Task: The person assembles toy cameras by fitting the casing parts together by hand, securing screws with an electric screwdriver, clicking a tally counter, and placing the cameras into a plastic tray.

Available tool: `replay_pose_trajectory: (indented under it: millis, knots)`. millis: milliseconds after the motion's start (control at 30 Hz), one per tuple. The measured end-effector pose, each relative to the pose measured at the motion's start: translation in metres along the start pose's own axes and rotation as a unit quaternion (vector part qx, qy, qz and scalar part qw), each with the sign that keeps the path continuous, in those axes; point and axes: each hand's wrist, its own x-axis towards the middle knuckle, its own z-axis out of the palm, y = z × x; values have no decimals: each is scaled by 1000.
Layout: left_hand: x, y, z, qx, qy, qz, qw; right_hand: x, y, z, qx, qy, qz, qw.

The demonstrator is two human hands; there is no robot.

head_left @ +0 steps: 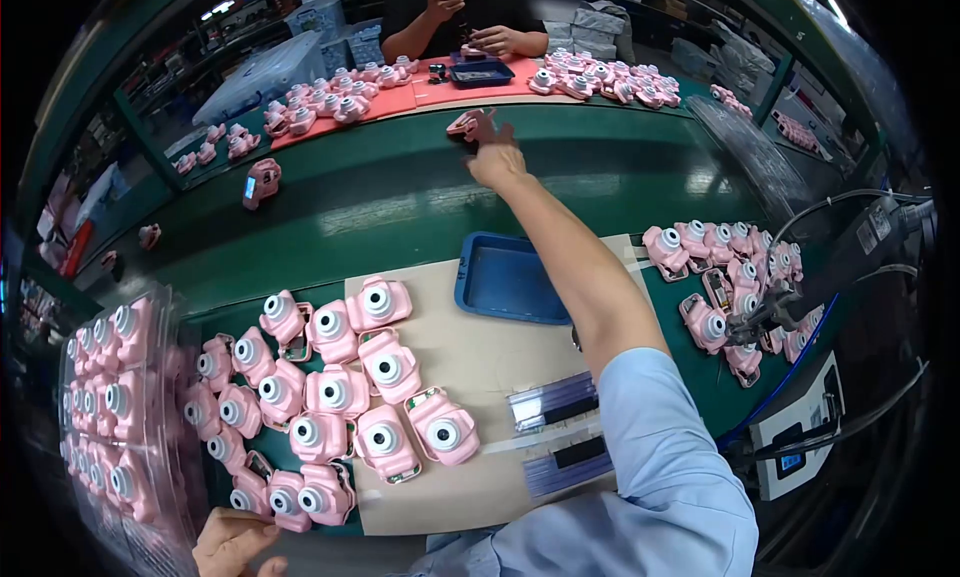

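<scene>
pink cameras (380, 352): smooth plastic, softly glossy | blue tray (505, 277): plastic, looks matt | brown sheet (450, 347): matt paper or cardboard | green belt (350, 182): smooth, with glossy reflections | sleeve (665, 427): matt cloth

Workshop floor framed in green steel

The middle of the room is crossed by a dark green belt (350, 212), on which pale streaks of light are reflected. It is flanked by two benches; the far one is partly covered with a red mat (440, 97), the near one with a brown sheet (440, 502). The line is framed by a green post (148, 142) on the left and a slanting beam (815, 62) on the right. At the back, a large clear box (260, 77), grey bundles (590, 35) and pale bags (742, 52) are stored. The dim background is lit by bright lamps (833, 7); its far walls are lost in shadow.
</scene>
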Motion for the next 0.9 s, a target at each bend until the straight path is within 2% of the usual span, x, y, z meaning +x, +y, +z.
replay_pose_trajectory:
  millis: [67, 133, 233, 300, 500, 567, 633, 667, 733, 800, 833, 900]
  knots:
    - [10, -10, 12, -25, 8, -26, 999, 15, -4, 5, 133, 170, 42, 976]
    - [18, -22, 22, -45, -5, -25, 999, 55, 2, 20, 187, 219, 97, 953]
    - [22, -37, 33, -77, -22, -31, 996, 79, 11, 23, 237, 209, 119, 941]
    - [22, -47, 39, -81, -21, -38, 996, 107, 28, 35, 318, 153, 108, 929]
    - [28, -61, 53, -126, -36, -80, 988, 150, 52, 67, 360, 286, 81, 884]
    - [32, -53, 58, -154, -37, -115, 981, 117, 49, 37, 398, 163, 96, 897]
    - [41, -36, 68, -233, 16, -186, 954, 108, 58, 30, 533, 68, 51, 842]
    - [41, -34, 69, -233, 28, -191, 953, 97, 54, 20, 530, 58, 43, 845]
    - [37, -40, 76, -306, -37, -145, 940, 69, 39, -12, 624, -36, 24, 780]
    - [32, -45, 84, -373, -100, -91, 918, 21, 12, -43, 662, -92, -55, 742]
    - [30, -41, 89, -373, -87, -95, 919, 5, 5, -50, 657, -104, -60, 744]
    - [34, -28, 108, -585, -64, -214, 779, -21, -8, -65, 668, -197, -94, 712]
